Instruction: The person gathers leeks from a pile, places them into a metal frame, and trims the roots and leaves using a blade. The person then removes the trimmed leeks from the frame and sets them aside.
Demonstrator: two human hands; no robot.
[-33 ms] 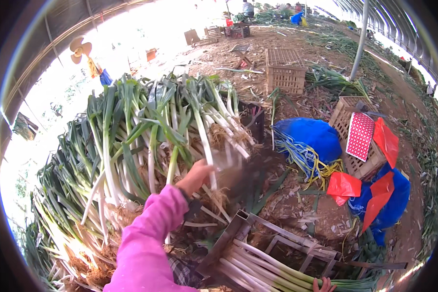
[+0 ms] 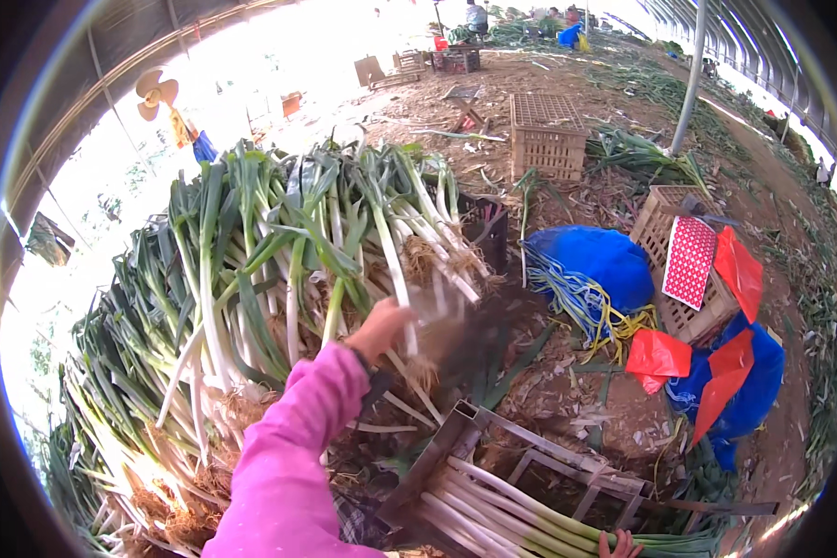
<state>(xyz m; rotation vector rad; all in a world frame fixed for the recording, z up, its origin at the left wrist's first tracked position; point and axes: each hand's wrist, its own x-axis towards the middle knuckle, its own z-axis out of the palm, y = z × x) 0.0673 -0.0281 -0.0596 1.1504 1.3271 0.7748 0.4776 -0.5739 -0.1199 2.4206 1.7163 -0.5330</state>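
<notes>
A large heap of leeks (image 2: 279, 251), with green tops, white shafts and hairy roots, fills the left side. My left hand (image 2: 383, 330), in a pink sleeve, reaches to the heap's right edge. Its fingers are closed on the white shaft of a leek (image 2: 400, 284); beside them is a brown motion smear. At the bottom edge only the fingers of my right hand (image 2: 618, 545) show, curled over a bundle of trimmed leeks (image 2: 502, 507). The bundle lies in a metal frame (image 2: 553, 456), white ends to the left, green leaves to the right.
Blue netting (image 2: 591, 265) with blue and yellow cords lies right of the heap. A tan plastic crate (image 2: 656, 223) carries red bags (image 2: 739, 270) and a patterned sheet (image 2: 688, 260). Another crate (image 2: 547, 139) and a metal post (image 2: 690, 79) stand farther back on littered soil.
My left hand and pink sleeve have shifted slightly right and up beside the heap. The right fingers and the bundle in the frame stay almost the same.
</notes>
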